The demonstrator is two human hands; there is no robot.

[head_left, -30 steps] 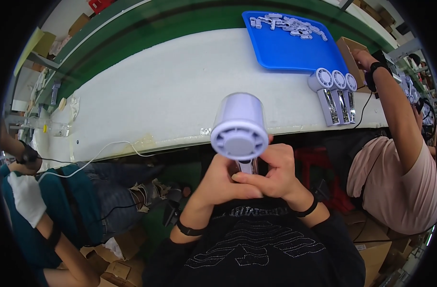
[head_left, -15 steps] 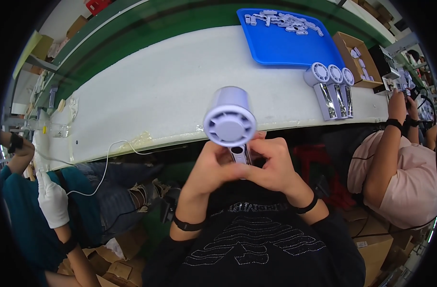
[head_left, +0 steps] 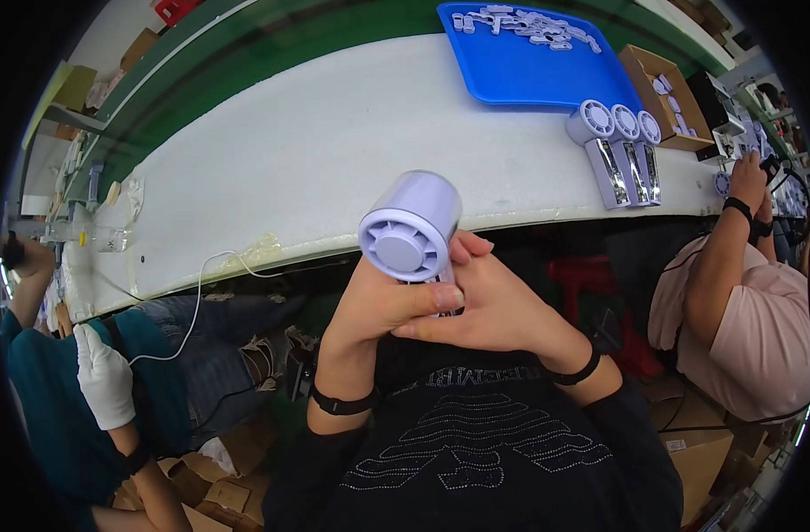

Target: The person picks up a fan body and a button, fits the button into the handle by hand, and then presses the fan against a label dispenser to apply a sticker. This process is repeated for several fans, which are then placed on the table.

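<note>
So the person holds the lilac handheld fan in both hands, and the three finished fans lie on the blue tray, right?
Not quite. The head view shows both hands, left hand and right hand, on the lilac handheld fan, but the three finished fans lie on the white table beside the blue tray, not on it.

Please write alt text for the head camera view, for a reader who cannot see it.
Both hands, left hand and right hand, hold a lilac fan by its handle above the lap. Beyond lies a white table with a blue tray and three more fans.
</note>
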